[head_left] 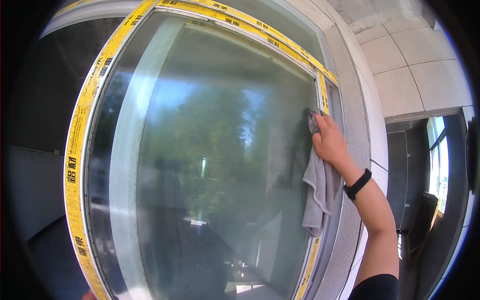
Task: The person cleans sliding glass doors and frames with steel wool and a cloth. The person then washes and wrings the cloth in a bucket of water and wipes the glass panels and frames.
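My right hand (329,141) is closed on a grey cloth (320,192), pressing its bunched top against the right edge of the window pane. The rest of the cloth hangs down over the frame. The glass pane (215,150) looks hazy and reflects trees and sky. Yellow tape with black characters covers the window frame (75,165). At the lower left, only a sliver of my left hand (89,295) shows beside the taped frame; its fingers are mostly out of sight. A black band (358,185) circles my right wrist.
A rough grey wall edge (354,110) and pale tiles (417,65) border the window on the right. Farther right, a doorway shows dark panels (397,175) and a bright window (438,160). A dark interior lies left of the frame.
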Available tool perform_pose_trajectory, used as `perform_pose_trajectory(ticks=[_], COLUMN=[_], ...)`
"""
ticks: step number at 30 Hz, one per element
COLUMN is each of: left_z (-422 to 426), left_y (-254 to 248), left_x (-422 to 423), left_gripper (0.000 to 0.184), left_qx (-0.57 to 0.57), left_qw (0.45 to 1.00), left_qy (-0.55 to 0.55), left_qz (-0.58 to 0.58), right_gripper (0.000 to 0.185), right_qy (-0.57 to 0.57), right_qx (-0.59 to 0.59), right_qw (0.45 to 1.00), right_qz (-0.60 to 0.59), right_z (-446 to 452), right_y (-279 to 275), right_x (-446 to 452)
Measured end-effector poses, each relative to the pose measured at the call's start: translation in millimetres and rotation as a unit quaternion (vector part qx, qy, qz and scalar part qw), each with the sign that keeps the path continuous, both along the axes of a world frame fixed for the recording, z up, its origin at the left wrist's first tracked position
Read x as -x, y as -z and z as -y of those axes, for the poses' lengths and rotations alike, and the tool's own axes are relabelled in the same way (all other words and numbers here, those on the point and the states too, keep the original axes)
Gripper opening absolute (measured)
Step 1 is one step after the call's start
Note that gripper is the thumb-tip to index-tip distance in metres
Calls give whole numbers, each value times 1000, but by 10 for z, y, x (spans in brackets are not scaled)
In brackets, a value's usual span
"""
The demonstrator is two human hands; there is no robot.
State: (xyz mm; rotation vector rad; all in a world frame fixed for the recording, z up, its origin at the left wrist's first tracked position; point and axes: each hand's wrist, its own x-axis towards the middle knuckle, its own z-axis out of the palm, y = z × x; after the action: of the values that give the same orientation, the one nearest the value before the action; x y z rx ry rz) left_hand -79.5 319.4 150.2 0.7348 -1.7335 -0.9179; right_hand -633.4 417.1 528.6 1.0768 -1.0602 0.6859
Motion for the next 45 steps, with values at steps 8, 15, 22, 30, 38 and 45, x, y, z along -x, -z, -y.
perform_pose_trajectory(ticks=[8,15,22,30,38,45], left_z=[-88,-47,-131,-79,-253,-198], left_y=[-103,-74,-159,-48,-230,-218], left_x=[36,18,23,21,35,-75], left_gripper=[29,28,29,28,29,34], left_qx=[-40,-14,-56,-19,-24,5], left_qw=[999,1000,997,999,999,987], left_qy=[-31,-12,-28,-38,-37,-95], left_qz=[19,8,39,14,17,129], right_gripper=[52,54,48,55,64,54], right_qy=[33,-38,-81,-219,-178,-171], right_qx=[47,-34,125,-7,-306,41], right_qw=[989,998,986,968,876,984], right_qz=[133,25,-74,-123,-328,29], right_z=[239,-33,315,624,369,481], right_y=[-1302,561,-303,-497,964,-728], right_x=[114,24,132,-1128,-1902,-640])
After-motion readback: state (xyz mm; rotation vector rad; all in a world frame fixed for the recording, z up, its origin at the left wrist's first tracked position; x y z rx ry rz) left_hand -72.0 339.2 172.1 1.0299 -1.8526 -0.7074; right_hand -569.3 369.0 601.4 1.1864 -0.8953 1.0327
